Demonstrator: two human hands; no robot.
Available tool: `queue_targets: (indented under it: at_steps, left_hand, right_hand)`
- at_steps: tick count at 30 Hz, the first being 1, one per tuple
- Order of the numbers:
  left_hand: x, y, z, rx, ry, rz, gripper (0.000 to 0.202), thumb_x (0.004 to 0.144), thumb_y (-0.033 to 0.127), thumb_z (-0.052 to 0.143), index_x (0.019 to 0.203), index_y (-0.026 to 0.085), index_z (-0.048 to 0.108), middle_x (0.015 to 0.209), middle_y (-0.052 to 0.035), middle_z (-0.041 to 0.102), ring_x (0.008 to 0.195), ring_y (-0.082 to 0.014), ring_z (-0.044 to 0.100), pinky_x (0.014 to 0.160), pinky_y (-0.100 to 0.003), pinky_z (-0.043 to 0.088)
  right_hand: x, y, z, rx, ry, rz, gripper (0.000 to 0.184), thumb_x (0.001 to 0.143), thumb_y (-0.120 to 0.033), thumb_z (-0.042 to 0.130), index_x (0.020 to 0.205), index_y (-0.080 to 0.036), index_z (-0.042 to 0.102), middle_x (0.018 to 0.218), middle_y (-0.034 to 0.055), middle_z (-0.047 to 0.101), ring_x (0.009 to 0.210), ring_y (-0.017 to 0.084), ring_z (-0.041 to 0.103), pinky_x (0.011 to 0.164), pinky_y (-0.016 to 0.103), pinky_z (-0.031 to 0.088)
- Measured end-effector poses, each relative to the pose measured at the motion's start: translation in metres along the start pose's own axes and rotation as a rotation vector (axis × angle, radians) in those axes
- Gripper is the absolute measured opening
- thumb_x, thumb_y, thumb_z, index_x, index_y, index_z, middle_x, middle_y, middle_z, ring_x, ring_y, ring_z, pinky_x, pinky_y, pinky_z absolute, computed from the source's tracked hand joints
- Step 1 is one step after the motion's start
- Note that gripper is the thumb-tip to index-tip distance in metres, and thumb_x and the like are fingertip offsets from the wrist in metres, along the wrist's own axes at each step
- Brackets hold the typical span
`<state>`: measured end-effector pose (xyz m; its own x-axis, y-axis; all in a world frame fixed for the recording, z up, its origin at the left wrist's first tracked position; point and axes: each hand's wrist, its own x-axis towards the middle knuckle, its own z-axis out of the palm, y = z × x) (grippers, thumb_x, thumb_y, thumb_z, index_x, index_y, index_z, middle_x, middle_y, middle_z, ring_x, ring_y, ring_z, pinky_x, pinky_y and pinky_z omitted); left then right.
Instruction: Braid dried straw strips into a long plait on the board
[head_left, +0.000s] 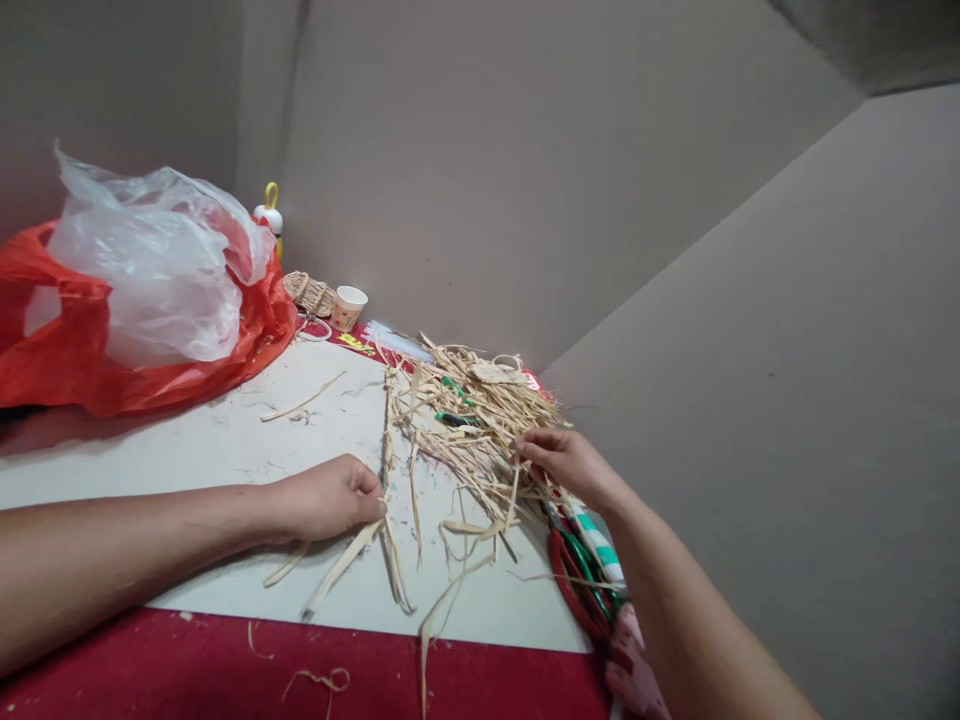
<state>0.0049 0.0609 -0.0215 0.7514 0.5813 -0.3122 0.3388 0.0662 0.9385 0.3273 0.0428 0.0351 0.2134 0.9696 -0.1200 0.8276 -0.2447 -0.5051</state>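
My left hand (326,497) is closed on a braided straw cord (388,420) that runs away from me over the white board (217,450). Loose strand ends (341,565) fan out below those fingers. Over at the right, my right hand (566,462) pinches a pale straw strand (514,495) that hangs down from the fingertips. Just beyond that hand lies a heap of dry straw strips (480,400), with a dark and green tool (454,419) partly buried in it.
Red-handled scissors (574,590) and green-handled ones (592,575) lie under my right forearm. A red bag (75,375) with a clear plastic bag (157,260) fills the left. At the back stand a paper cup (349,309), a woven straw piece (308,293) and a bottle (268,215). Walls close the back and right.
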Motion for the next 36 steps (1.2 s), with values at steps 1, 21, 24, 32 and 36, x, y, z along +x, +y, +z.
queue_targets:
  at_steps: [1,21,24,32,36]
  left_hand:
    - [0.0,0.0,0.0,0.002,-0.001,0.001,0.023,0.071,0.036,0.051,0.058,0.018,0.043,0.045,0.0081,0.032,0.041,-0.0059,0.023,0.044,-0.023,0.015]
    - [-0.002,0.001,-0.001,-0.054,-0.008,-0.043,0.019,0.073,0.031,0.051,0.061,0.018,0.047,0.044,0.0083,0.033,0.038,-0.0052,0.024,0.041,-0.023,0.013]
    - [-0.002,0.001,-0.003,-0.098,-0.033,-0.033,0.021,0.074,0.033,0.052,0.06,0.018,0.046,0.042,0.0085,0.032,0.037,-0.0052,0.023,0.039,-0.022,0.013]
    - [-0.001,-0.001,-0.004,-0.143,-0.049,-0.034,0.022,0.073,0.032,0.053,0.058,0.019,0.045,0.041,0.0084,0.031,0.036,-0.0053,0.023,0.038,-0.022,0.012]
    - [-0.003,0.0,-0.004,-0.184,-0.036,-0.015,0.022,0.072,0.032,0.054,0.058,0.018,0.045,0.041,0.0086,0.032,0.037,-0.0049,0.023,0.039,-0.022,0.012]
  right_hand:
    - [0.004,0.001,-0.002,-0.046,0.046,-0.002,0.031,0.076,-0.044,0.049,0.069,-0.016,0.06,0.045,-0.0028,0.05,0.04,0.01,0.042,0.042,0.022,0.033]
    - [0.008,-0.053,0.06,-0.239,-0.026,-0.253,0.017,0.076,-0.028,0.051,0.067,-0.018,0.062,0.061,0.0013,0.061,0.055,0.014,0.05,0.052,0.024,0.033]
    - [0.002,-0.054,0.045,-0.052,-0.003,-0.257,0.017,0.075,-0.031,0.053,0.066,-0.017,0.058,0.061,0.0008,0.058,0.055,0.013,0.048,0.052,0.023,0.035]
    - [-0.012,-0.062,0.038,0.426,-0.011,-0.129,0.026,0.07,-0.041,0.067,0.07,-0.017,0.059,0.057,-0.0013,0.058,0.043,0.007,0.036,0.042,0.021,0.025]
    - [-0.018,-0.067,0.049,0.675,-0.03,-0.032,0.03,0.064,-0.043,0.072,0.066,-0.017,0.058,0.049,-0.005,0.048,0.04,0.005,0.03,0.04,0.02,0.02]
